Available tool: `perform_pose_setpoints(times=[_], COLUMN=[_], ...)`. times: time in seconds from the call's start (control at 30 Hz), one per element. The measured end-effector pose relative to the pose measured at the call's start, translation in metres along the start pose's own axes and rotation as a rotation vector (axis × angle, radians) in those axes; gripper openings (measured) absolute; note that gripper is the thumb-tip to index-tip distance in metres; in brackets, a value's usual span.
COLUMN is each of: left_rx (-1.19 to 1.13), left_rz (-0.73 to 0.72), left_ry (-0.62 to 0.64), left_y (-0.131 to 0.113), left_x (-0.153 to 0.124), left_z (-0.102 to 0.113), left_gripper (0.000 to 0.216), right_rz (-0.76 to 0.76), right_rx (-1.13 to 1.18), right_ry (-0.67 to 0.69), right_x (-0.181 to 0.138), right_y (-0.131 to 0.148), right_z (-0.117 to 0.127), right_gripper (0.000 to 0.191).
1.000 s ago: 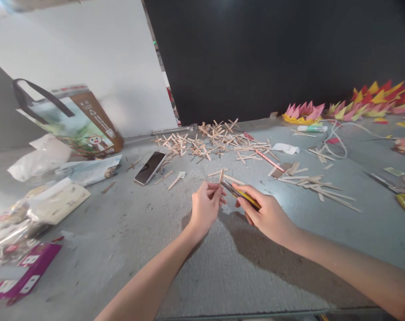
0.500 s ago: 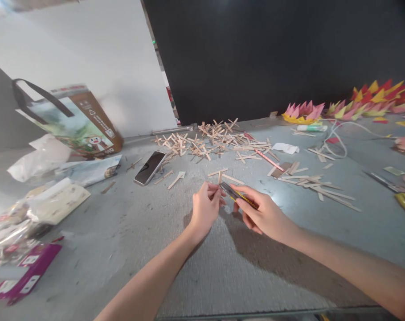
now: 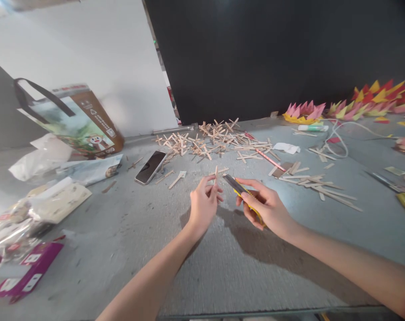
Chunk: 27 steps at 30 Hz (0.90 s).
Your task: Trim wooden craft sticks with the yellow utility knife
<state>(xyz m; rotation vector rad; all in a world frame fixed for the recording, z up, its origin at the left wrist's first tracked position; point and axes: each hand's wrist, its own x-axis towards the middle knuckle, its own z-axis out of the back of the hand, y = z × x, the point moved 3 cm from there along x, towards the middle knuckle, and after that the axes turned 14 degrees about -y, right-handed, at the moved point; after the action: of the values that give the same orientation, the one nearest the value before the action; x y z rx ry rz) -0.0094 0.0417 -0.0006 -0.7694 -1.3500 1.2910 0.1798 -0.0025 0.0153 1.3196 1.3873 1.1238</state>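
From my remote post I record the left hand [image 3: 205,200] with thumb and fingers closed in a pinch on a slim, pale wooden stick [image 3: 216,175], its tip projecting past the fingers. The right hand [image 3: 264,207] has its fingers wrapped around a yellow-and-black utility knife [image 3: 235,183]; I note the knife's dark front end near the stick, with a gap between. I find both items above the grey tabletop [image 3: 122,267]. Beyond them I log a heap of pale, crossed wooden sticks [image 3: 207,145]; a dark-screened, pale-edged smartphone [image 3: 150,168] lies at its left.
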Motion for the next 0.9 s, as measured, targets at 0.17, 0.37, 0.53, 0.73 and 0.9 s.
perform_pose_setpoints(times=[0.17,0.37,0.53,0.73,0.9], left_rx=[-0.052,-0.080,-0.100,-0.141,-0.176], left_rz=[0.117,0.107,0.117,0.136,0.153], left_ry=[-0.032,-0.023,0.005,0.003,-0.006], left_y=[0.013,0.006,0.005,0.006,0.006], left_x=[0.012,0.008,0.006,0.006,0.005], left_z=[0.005,0.002,0.001,0.001,0.001], left_gripper=[0.027,0.026,0.024,0.028,0.030], right_rz=[0.190,0.257,0.334,0.334,0.320], right_rx=[-0.121,-0.155,-0.202,-0.246,-0.281], right_ry=[0.016,-0.012,-0.022,-0.027,-0.032], right_x=[-0.009,-0.009,-0.010,-0.009,-0.010], right_y=[0.003,0.000,0.001,-0.002,-0.001], right_z=[0.001,0.004,0.004,0.006,0.006], right_gripper=[0.045,0.042,0.040,0.041,0.042])
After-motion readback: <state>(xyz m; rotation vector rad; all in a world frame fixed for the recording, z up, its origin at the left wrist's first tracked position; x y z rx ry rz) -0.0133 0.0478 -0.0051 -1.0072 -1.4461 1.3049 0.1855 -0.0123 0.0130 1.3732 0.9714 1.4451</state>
